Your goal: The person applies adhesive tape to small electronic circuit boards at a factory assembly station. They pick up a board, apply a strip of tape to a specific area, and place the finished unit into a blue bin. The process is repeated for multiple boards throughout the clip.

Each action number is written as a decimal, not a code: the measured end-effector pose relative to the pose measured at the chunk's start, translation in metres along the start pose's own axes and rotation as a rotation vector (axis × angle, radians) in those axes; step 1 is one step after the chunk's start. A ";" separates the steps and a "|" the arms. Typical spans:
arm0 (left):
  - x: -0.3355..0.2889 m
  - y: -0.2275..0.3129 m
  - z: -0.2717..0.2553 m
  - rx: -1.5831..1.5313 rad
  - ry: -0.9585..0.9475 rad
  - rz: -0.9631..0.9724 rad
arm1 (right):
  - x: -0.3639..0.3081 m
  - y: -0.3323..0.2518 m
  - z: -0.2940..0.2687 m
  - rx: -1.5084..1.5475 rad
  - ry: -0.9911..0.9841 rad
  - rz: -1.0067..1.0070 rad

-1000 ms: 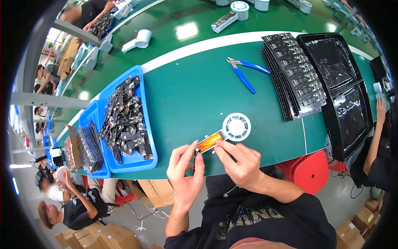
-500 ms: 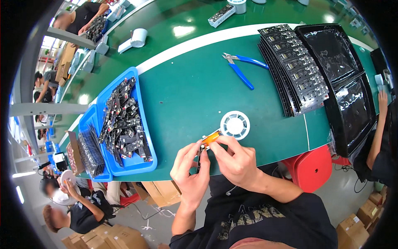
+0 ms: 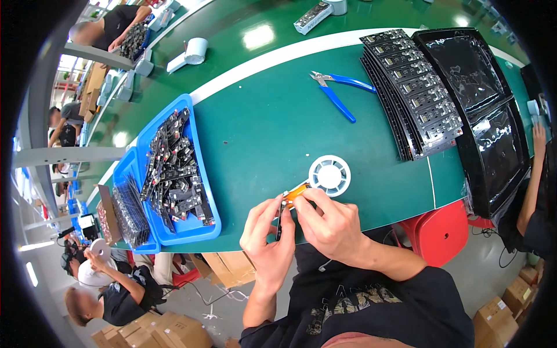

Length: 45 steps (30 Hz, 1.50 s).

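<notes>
As left hand [image 3: 266, 235] pinches board [image 3: 279, 225], long axis bodyward, right hand [image 3: 329, 221] bunches fingertips at orange cell [image 3: 296, 192], hold hidden; fan [image 3: 329, 176] just beyond 2 hands, nearer right, axis slanting down-left.

Black short-sleeved shirt [image 3: 400, 307], mottled print [image 3: 371, 300]

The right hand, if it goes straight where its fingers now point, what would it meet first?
The right hand would likely meet the orange piece first, then the left hand; depth between them is unclear.
</notes>
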<state>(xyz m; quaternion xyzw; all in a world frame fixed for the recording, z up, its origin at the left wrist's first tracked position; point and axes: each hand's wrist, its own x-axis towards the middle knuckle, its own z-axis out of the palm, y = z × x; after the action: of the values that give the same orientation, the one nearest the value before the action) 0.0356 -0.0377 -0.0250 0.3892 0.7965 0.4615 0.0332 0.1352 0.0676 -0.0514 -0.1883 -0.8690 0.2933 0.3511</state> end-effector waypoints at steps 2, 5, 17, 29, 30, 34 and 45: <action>0.001 0.001 0.000 0.014 -0.002 0.004 | 0.001 0.000 -0.001 -0.002 -0.005 -0.004; 0.001 0.003 0.001 0.045 -0.004 0.024 | 0.003 -0.001 -0.003 -0.019 -0.034 -0.015; 0.006 0.006 -0.003 0.121 -0.050 0.113 | 0.015 -0.005 -0.012 -0.045 -0.147 -0.027; 0.004 0.004 -0.004 -0.054 -0.066 -0.113 | 0.005 0.001 -0.008 0.010 -0.054 -0.004; 0.005 0.005 -0.004 -0.058 -0.065 -0.123 | 0.003 0.002 -0.007 0.017 -0.048 -0.013; 0.006 0.005 -0.004 -0.058 -0.067 -0.130 | 0.000 0.004 -0.007 0.024 -0.040 -0.036; 0.012 0.014 -0.002 -0.015 -0.061 -0.046 | 0.004 0.004 -0.003 0.010 -0.018 -0.032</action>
<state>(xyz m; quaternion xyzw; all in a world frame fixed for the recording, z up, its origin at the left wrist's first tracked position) 0.0349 -0.0280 -0.0091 0.3844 0.8004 0.4545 0.0709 0.1353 0.0735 -0.0505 -0.1699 -0.8737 0.2936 0.3488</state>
